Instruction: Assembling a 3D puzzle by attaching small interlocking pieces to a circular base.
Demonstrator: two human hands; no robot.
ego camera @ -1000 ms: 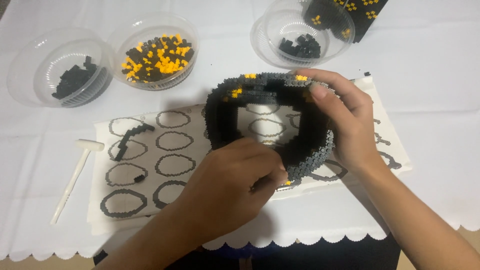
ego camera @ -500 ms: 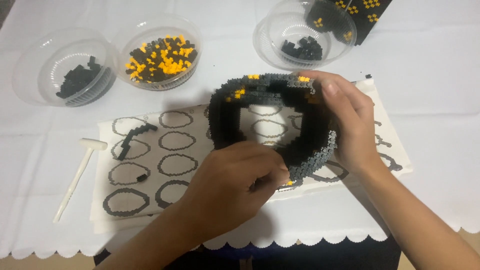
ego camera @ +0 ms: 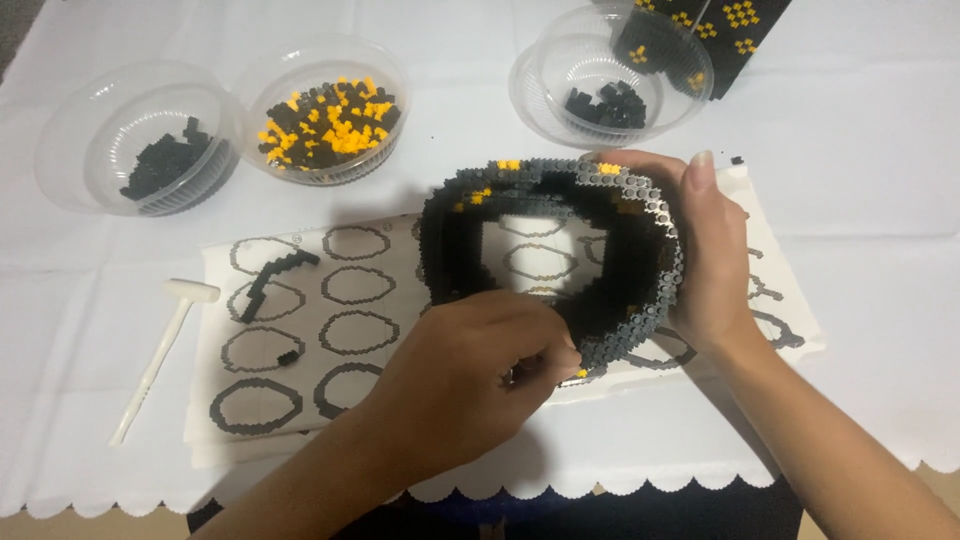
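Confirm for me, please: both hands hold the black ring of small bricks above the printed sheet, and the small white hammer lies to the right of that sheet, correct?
Not quite. The head view shows the small white hammer lying to the left of the printed sheet, not the right. The rest stands: the left hand and right hand hold the black ring of small bricks above that sheet.

Single head-worn view, looks steeply down and slightly forward at the white table (ego camera: 880, 200). Close range: forearms enter from 6 o'clock, left hand (ego camera: 460, 375) and right hand (ego camera: 705, 250) fill the centre. Table's near scalloped edge runs along 6 o'clock, three clear bowls sit at 10 to 1 o'clock. No second view, so no shared area.
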